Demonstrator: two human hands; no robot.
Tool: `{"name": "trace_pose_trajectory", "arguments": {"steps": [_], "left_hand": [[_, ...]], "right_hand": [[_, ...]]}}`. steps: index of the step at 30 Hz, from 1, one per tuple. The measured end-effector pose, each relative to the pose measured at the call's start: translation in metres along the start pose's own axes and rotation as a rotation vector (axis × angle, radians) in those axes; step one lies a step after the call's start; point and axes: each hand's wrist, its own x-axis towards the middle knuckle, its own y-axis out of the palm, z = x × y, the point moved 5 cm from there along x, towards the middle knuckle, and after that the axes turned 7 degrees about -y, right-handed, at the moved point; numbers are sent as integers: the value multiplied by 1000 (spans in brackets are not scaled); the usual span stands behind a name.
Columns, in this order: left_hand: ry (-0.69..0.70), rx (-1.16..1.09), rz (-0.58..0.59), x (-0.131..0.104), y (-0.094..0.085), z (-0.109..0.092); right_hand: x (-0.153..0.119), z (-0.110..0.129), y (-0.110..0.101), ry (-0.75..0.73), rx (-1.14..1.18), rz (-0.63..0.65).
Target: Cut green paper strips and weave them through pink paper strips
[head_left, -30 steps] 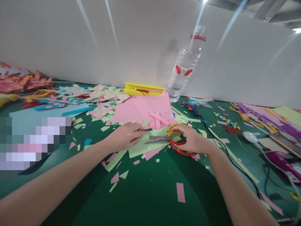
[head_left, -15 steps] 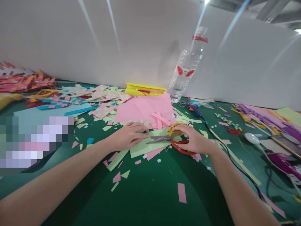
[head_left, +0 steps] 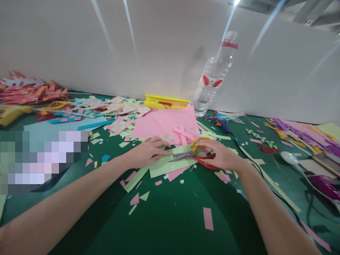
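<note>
My right hand [head_left: 223, 153] is closed round the scissors [head_left: 187, 156], which have one yellow and one red handle. Their blades point left, a little apart, over a sheet of light green paper [head_left: 162, 170]. Lying flat on that paper, my left hand [head_left: 147, 152] has its fingers stretched out to the right, the tips close to the blade ends. Its underside is hidden. Pink paper [head_left: 164, 120] lies just beyond both hands, with several narrow pink strips [head_left: 183, 134] on top.
A clear bottle [head_left: 212, 76] leans at the white wall. Blue glue gun [head_left: 221, 124] and its cord lie right; a purple tool [head_left: 322, 186] and white spoon [head_left: 289, 158] are farther right. Woven paper pieces [head_left: 122, 106] and a yellow glue gun [head_left: 16, 113] lie left. Paper scraps litter the green table [head_left: 170, 223].
The scissor handles have come closer together, the red one moving up toward the yellow. My left hand stays on the paper. The whole view has shifted slightly.
</note>
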Motion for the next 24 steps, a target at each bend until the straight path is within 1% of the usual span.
{"name": "trace_pose_trajectory", "arguments": {"steps": [4,9,14,18,24], "left_hand": [[0,0,3,1,0,0],[-8,-5,-13,0,-1,-1],[-19,-8,-33,0,-3,-1],[-32,-1,-17,-1,-2,0],[-33,23,-13,-1,-2,0]], "right_hand": [[0,0,0,5,-17,-3],[-3,-3,-2,56,-29,35],[-1,3,0,81,-63,25],[2,9,3,52,-59,29],[3,11,5,21,-35,29]]}}
